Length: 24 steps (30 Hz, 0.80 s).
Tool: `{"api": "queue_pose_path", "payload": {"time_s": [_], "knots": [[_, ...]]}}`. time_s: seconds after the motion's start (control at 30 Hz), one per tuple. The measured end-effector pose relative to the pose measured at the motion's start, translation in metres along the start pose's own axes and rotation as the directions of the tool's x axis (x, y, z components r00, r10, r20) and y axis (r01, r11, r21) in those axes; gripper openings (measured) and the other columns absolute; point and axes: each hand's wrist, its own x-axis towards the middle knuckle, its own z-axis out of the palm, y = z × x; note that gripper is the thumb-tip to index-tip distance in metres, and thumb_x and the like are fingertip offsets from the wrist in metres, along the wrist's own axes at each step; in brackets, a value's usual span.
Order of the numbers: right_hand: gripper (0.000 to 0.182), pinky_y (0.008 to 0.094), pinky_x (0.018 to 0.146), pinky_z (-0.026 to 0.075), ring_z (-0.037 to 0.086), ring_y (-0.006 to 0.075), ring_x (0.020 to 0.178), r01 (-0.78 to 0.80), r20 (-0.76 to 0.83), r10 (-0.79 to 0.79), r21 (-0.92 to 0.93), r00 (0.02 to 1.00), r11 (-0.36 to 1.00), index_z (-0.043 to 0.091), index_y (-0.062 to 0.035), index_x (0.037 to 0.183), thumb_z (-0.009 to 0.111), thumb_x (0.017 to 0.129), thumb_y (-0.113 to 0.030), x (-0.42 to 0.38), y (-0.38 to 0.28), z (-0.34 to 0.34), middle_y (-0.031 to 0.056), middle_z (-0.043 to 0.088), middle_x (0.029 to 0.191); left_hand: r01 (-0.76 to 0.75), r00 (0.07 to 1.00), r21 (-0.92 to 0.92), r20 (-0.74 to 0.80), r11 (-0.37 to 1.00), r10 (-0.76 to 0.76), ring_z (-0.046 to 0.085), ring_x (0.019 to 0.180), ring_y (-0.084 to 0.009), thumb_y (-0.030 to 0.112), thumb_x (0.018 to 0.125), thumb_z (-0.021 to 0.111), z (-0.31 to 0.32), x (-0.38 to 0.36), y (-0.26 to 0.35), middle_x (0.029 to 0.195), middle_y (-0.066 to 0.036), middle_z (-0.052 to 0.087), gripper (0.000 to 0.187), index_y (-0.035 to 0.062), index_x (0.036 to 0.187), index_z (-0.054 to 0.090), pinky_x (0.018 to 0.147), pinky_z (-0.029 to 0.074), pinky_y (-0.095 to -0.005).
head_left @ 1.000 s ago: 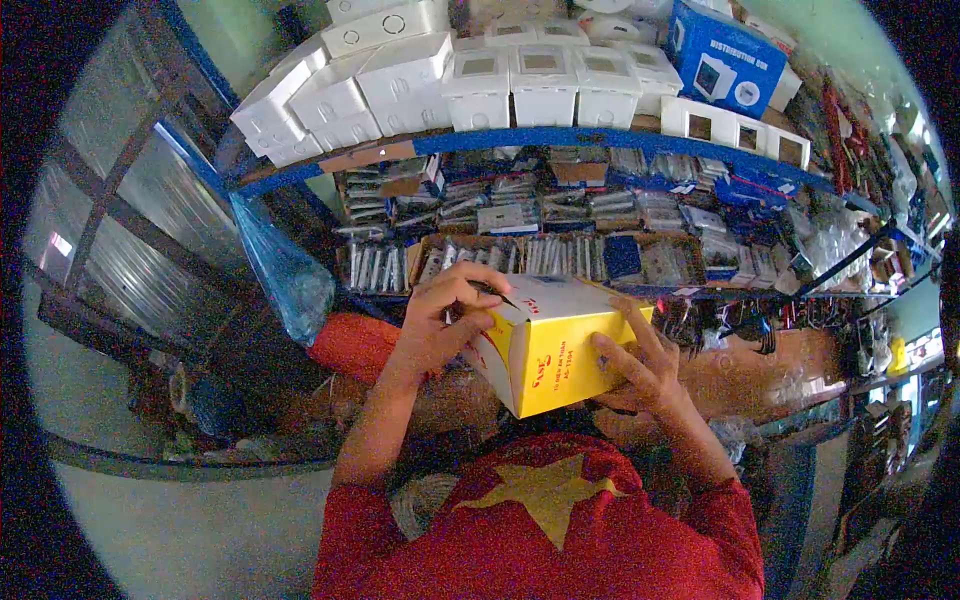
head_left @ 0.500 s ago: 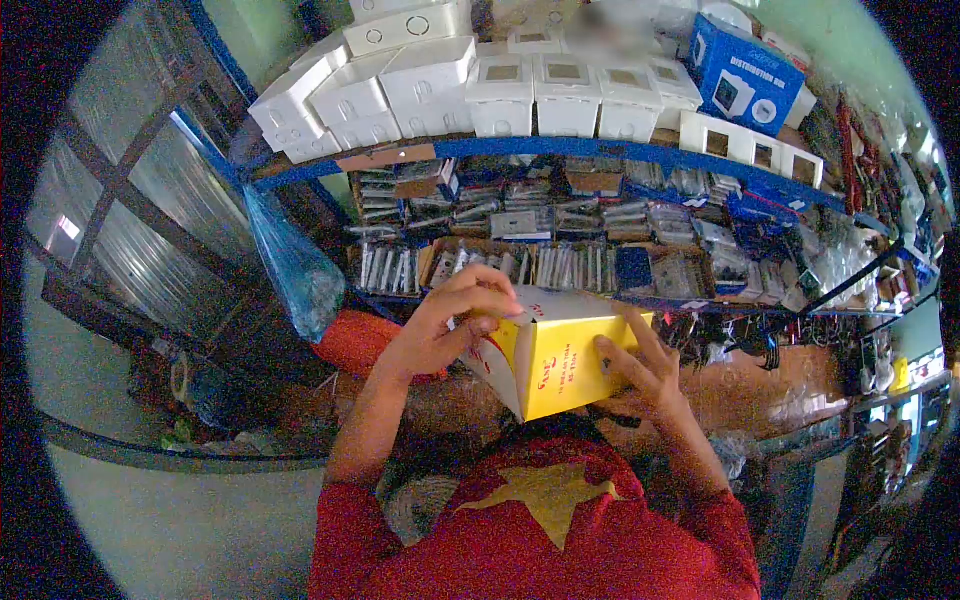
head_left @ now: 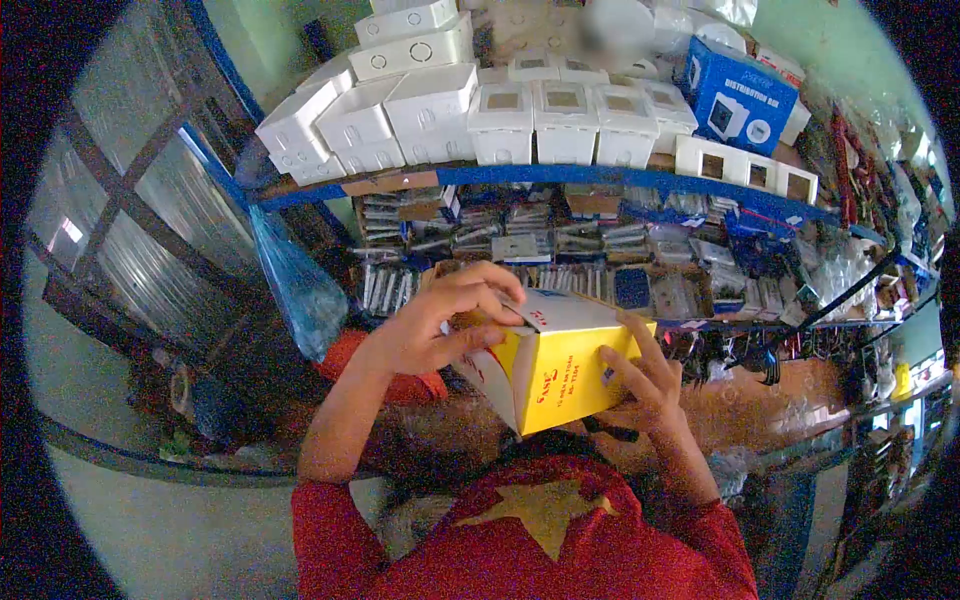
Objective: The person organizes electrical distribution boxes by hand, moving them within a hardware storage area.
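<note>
Gripping the yellow-and-white box (head_left: 575, 375) in the right hand (head_left: 655, 390), the person (head_left: 440, 560) works at its end with the left hand (head_left: 425, 325), curled fingers' hold unclear, the next move needing steadiness

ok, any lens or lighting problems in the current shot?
Head view: fisheye bends the blue shelf edge, corners go black. Also head view: heavy grain on the red shirt, small glare spot far left, smeared patch up top; the yellow box has legible large lettering.
</note>
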Motion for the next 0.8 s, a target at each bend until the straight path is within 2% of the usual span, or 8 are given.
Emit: {"api": "queue_pose_path", "payload": {"time_s": [0.2, 0.23, 0.33, 0.37, 0.47, 0.6, 0.73, 0.8], "knots": [[0.069, 0.0326, 0.061, 0.046, 0.068, 0.0145, 0.076, 0.169, -0.059, -0.171, -0.047, 0.983, 0.985, 0.060, -0.0251, 0.122, 0.081, 0.057, -0.035, 0.006, 0.010, 0.002, 0.0202, 0.041, 0.141, 0.117, 0.991, 0.039, 0.064, 0.992, -0.119, 0.060, 0.104, -0.0272, 0.021, 0.070, 0.080, -0.018, 0.008, -0.004, 0.110, -0.017, 0.061, 0.031, 0.0050, 0.081, 0.055, 0.086, 0.048, -0.0387], [0.068, 0.0318, 0.059, 0.046, 0.068, 0.0147, 0.075, 0.213, -0.059, -0.217, -0.054, 0.974, 0.975, 0.060, -0.0246, 0.121, 0.081, 0.057, -0.034, 0.007, 0.012, 0.001, 0.0212, 0.041, 0.140, 0.187, 0.980, -0.183, -0.030, 0.965, -0.196, 0.060, 0.104, -0.0260, 0.020, 0.065, 0.083, -0.015, 0.004, -0.012, 0.107, -0.016, 0.063, 0.037, 0.0069, 0.076, 0.051, 0.087, 0.047, -0.0378], [0.068, 0.0298, 0.060, 0.048, 0.067, 0.0158, 0.075, 0.142, 0.002, -0.143, -0.128, 0.990, 0.981, 0.059, -0.0229, 0.122, 0.081, 0.057, -0.029, 0.010, -0.001, -0.009, 0.0224, 0.041, 0.140, 0.194, 0.969, -0.250, -0.099, 0.949, -0.225, 0.058, 0.106, -0.0249, 0.018, 0.063, 0.084, -0.010, 0.007, -0.014, 0.112, -0.017, 0.061, 0.038, 0.0077, 0.079, 0.052, 0.091, 0.045, -0.0385], [0.062, 0.0296, 0.062, 0.049, 0.067, 0.0168, 0.073, 0.126, -0.052, -0.126, 0.007, 0.991, 0.992, 0.059, -0.0215, 0.122, 0.078, 0.064, -0.024, 0.012, 0.003, -0.006, 0.0226, 0.040, 0.140, 0.188, 0.968, -0.216, -0.126, 0.958, -0.218, 0.056, 0.110, -0.0264, 0.035, 0.065, 0.083, -0.007, 0.008, -0.012, 0.117, -0.019, 0.059, 0.045, 0.0064, 0.087, 0.056, 0.096, 0.042, -0.0394], [0.046, 0.0258, 0.052, 0.052, 0.067, 0.0218, 0.075, 0.092, -0.104, -0.082, 0.087, 0.991, 0.992, 0.060, -0.0209, 0.116, 0.072, 0.073, -0.010, 0.016, -0.010, -0.015, 0.0259, 0.050, 0.130, -0.033, 0.982, 0.459, -0.152, 0.888, 0.116, 0.061, 0.103, -0.0252, 0.040, 0.065, 0.081, -0.020, 0.017, -0.009, 0.118, -0.015, 0.060, 0.052, 0.0026, 0.092, 0.057, 0.086, 0.048, -0.0340], [0.048, 0.0258, 0.050, 0.053, 0.066, 0.0226, 0.068, 0.289, -0.098, -0.293, -0.054, 0.951, 0.956, 0.060, -0.0178, 0.115, 0.074, 0.070, -0.008, 0.018, -0.003, -0.013, 0.0317, 0.049, 0.126, -0.012, 0.969, 0.025, -0.245, 1.000, 0.017, 0.064, 0.097, -0.0269, 0.041, 0.083, 0.061, -0.003, 0.000, -0.043, 0.106, -0.014, 0.066, 0.041, 0.0005, 0.092, 0.061, 0.090, 0.045, -0.0368], [0.046, 0.0285, 0.054, 0.055, 0.067, 0.0243, 0.071, 0.342, -0.089, -0.348, -0.077, 0.933, 0.937, 0.061, -0.0182, 0.114, 0.074, 0.070, -0.009, 0.023, 0.000, -0.015, 0.0332, 0.050, 0.125, -0.095, 0.924, 0.344, -0.319, 0.934, 0.211, 0.064, 0.074, -0.0239, 0.028, 0.089, 0.049, 0.009, -0.001, -0.051, 0.083, -0.012, 0.068, 0.032, 0.0000, 0.080, 0.062, 0.069, 0.048, -0.0354], [0.046, 0.0294, 0.055, 0.056, 0.067, 0.0255, 0.074, 0.319, -0.082, -0.325, -0.075, 0.942, 0.945, 0.061, -0.0193, 0.113, 0.074, 0.071, -0.010, 0.022, -0.002, -0.016, 0.0332, 0.050, 0.125, -0.046, 0.912, 0.244, -0.386, 0.969, 0.141, 0.061, 0.068, -0.0229, 0.025, 0.089, 0.050, 0.014, 0.003, -0.047, 0.078, -0.011, 0.067, 0.030, -0.0004, 0.079, 0.064, 0.064, 0.047, -0.0347]]}}
